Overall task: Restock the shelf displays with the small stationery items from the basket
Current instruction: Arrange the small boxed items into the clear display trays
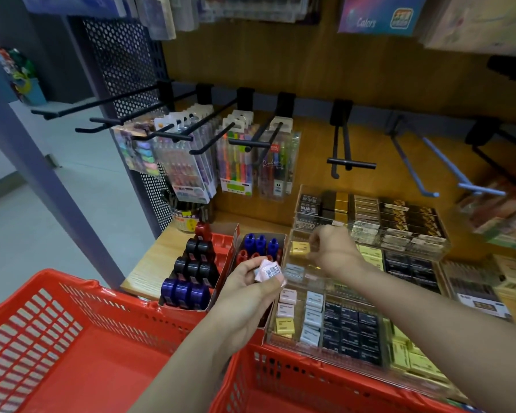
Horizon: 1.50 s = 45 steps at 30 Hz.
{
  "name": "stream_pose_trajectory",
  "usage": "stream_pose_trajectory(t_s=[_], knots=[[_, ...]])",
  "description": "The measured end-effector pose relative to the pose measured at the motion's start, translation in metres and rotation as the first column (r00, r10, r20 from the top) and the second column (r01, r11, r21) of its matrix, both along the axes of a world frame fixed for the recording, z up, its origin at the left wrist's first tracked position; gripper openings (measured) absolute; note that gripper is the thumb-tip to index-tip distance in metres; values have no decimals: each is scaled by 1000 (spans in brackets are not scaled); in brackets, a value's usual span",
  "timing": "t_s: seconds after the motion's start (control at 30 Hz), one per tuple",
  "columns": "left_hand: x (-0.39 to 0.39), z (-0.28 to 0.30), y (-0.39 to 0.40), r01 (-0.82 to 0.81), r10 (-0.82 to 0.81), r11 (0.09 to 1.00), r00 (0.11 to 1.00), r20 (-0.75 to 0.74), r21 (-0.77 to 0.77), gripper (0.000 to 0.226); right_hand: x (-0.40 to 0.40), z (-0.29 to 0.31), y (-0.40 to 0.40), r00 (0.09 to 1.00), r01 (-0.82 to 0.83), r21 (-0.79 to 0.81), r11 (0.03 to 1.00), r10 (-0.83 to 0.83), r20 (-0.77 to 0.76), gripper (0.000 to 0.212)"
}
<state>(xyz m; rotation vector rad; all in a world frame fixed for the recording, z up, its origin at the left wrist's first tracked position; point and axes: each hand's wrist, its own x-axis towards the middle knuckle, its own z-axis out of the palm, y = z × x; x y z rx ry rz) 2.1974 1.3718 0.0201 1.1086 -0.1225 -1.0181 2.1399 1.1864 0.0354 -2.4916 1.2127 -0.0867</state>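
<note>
Red plastic fills the bottom of my view: the basket (72, 338), its slotted walls running across from left to right just under my forearms and in front of the wooden shelf (149, 263). Beyond its far rim sits the clear acrylic display (304, 281), tiered in steps and split into small compartments packed with boxed erasers in black, yellow, white and pink. Left of it stand two red cardboard boxes (221, 254) of small capped pieces, black, blue and red. Pen packs (236, 162) hang from black hooks above them.

My right hand (331, 248) reaches over the display's left side, fingers curled, pinching a yellow eraser (300, 248) at its right end; the eraser lies over an upper compartment, and I cannot tell whether it rests on the divider or hangs just above it. My left hand (251, 281) is held nearer to me, over the basket's far rim, fingers and thumb wrapped round a pink eraser (270, 271) with a white barcode label facing up.
</note>
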Motion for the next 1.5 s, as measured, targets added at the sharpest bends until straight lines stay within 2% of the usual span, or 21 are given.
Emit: stream_pose_trajectory(t_s=[0.23, 0.37, 0.43, 0.5, 0.53, 0.57, 0.63, 0.67, 0.73, 0.83, 0.87, 0.93, 1.03, 1.17, 1.23, 1.33, 1.4, 1.5], knots=[[2, -3, 1, 3, -3, 1000, 1000, -1, -13, 46, 23, -13, 4, 987, -143, -226, 964, 121, -105, 21], [6, -5, -1, 15, -15, 1000, 1000, 3, -13, 44, 19, -12, 6, 982, -167, -240, 956, 138, -132, 26], [4, -3, -4, 14, -14, 1000, 1000, 3, -26, 43, 6, -4, 8, 984, -176, -227, 958, 166, -64, 25], [2, 1, -7, 20, -21, 998, 1000, -13, -60, 49, -13, 8, 12, 954, -262, -146, 954, 279, 111, 20], [-1, 4, -8, 34, -35, 996, 999, -17, -82, 53, -25, 16, 16, 920, -312, -51, 949, 315, 232, 20], [-3, 6, -9, 52, -53, 994, 999, -11, -99, 56, -36, 24, 22, 882, -351, 111, 930, 289, 372, 20], [-9, 12, -10, 95, -91, 990, 995, 42, -105, 58, -56, 36, 38, 814, -407, 455, 792, 89, 574, 21], [-12, 15, -9, 118, -110, 989, 990, 85, -92, 57, -64, 38, 45, 798, -414, 550, 725, -1, 602, 21], [-20, 22, -9, 161, -150, 986, 970, 191, -44, 56, -79, 42, 55, 782, -406, 642, 651, -116, 612, 17], [-25, 28, -10, 192, -189, 981, 926, 328, 24, 49, -89, 43, 61, 767, -376, 703, 603, -224, 602, 21], [-27, 30, -10, 217, -210, 976, 926, 314, 14, 47, -92, 44, 61, 762, -365, 718, 592, -253, 596, 21], [-31, 33, -12, 265, -250, 963, 949, 193, -57, 42, -98, 48, 62, 744, -338, 764, 550, -340, 575, 18], [-34, 36, -13, 258, -252, 961, 965, 74, -101, 33, -104, 56, 61, 728, -319, 828, 461, -440, 525, 16], [-38, 38, -17, 240, -234, 971, 962, 138, -26, 30, -109, 60, 62, 745, -272, 814, 513, -423, 515, 18], [-40, 39, -19, 236, -231, 972, 962, 143, -18, 30, -109, 59, 63, 740, -255, 826, 504, -448, 502, 19], [-41, 41, -22, 294, -290, 956, 946, 146, -7, 28, -110, 60, 61, 737, -270, 869, 414, -492, 463, 23], [-40, 42, -23, 311, -309, 950, 947, 93, -13, 28, -109, 61, 58, 737, -272, 895, 355, -521, 430, 25], [-30, 43, -24, 161, -163, 986, 985, 54, 44, 30, -111, 61, 48, 640, -285, 939, 190, -692, 334, 24]])
